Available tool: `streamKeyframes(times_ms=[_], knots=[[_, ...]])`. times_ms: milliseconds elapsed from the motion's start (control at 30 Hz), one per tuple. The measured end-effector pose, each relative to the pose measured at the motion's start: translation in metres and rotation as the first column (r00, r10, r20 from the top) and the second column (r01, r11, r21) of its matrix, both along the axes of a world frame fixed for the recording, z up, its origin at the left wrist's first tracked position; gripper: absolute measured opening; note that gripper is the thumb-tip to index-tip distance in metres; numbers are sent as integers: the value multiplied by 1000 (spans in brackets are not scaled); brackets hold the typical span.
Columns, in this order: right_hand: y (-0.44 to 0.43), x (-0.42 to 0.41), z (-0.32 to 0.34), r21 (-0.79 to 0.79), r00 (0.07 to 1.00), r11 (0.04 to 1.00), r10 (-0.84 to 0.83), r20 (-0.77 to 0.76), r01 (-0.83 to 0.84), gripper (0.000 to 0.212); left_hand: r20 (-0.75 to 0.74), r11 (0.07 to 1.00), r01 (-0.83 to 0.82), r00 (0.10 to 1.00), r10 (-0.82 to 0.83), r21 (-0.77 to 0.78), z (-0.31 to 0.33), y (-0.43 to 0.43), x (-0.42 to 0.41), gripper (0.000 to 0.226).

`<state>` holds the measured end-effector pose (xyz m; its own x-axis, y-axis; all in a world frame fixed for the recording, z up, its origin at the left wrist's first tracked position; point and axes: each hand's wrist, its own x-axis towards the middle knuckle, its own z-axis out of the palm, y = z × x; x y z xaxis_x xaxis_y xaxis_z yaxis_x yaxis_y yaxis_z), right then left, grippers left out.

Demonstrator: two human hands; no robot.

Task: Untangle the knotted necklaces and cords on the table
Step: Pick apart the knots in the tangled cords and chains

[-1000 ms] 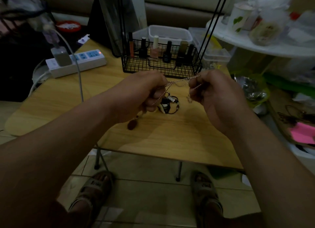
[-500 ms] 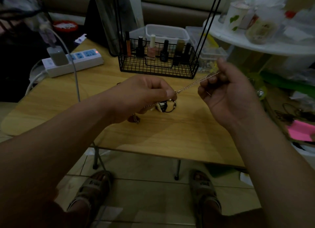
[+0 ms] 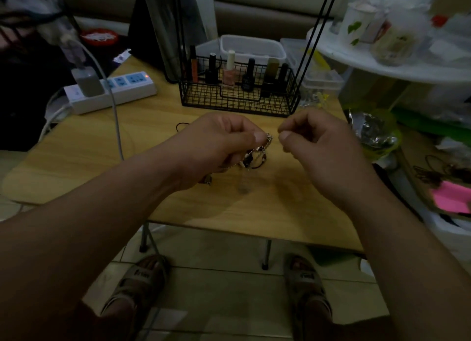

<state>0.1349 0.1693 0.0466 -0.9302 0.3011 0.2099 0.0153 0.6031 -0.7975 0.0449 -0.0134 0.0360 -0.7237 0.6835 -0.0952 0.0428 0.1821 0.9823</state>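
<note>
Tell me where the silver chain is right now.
In the head view the silver chain is pinched by the left hand above the table, on the near side of the wire basket, with the right hand close beside it.

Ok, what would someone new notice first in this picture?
Two hands hover over the wooden table: the left hand pinches a silver chain, the right hand curled close beside it. Behind them stands a black wire basket of nail polish bottles, a white power strip at its left.

Wood table (image 3: 254, 208), wire basket (image 3: 239, 100), pwr strip (image 3: 122, 92), cord tangle (image 3: 251, 159)
</note>
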Motion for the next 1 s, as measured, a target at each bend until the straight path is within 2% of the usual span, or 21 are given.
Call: streamKeyframes(times_ms=[100,267,400,467,533,600,667,767,833,900,1000], knots=[[-8,3,-1,3,992,992,124,4,-124,10,17,1000,-9,1000,9,18,-1,0,-1,16],[-9,-1,-2,-51,994,993,108,-10,-109,8,-2,1000,-15,1000,16,19,-1,-2,-4,17],[-12,-3,-5,-124,992,985,122,26,-118,4,-91,999,-45,995,43,-18,0,-3,-4,16],[-12,-4,-4,-264,988,956,144,51,-126,10,-111,998,-50,993,47,-23,2,-4,-5,16],[-12,-5,-1,-529,978,841,190,90,-115,17,-118,999,-43,992,39,-31,3,-6,-6,15],[-12,-5,-1,-643,963,757,245,115,-116,18,-103,999,-37,994,33,-33,4,-8,-7,15],[-13,-5,-4,-571,955,806,273,119,-159,16,-90,999,-30,996,27,-26,6,-8,-7,16],[-11,-7,-9,-318,972,931,219,85,-182,12,-100,999,-22,995,19,-29,8,-9,-8,15],[-9,-9,-9,-199,982,964,185,39,-173,4,-108,999,-17,994,12,-41,9,-10,-9,15],[-7,-10,-8,-155,986,974,167,14,-163,6,-108,999,-5,994,0,-48,9,-11,-9,13],[-7,-9,-7,-179,983,970,175,49,-164,12,-150,998,7,989,-16,-59,11,-12,-9,8]])
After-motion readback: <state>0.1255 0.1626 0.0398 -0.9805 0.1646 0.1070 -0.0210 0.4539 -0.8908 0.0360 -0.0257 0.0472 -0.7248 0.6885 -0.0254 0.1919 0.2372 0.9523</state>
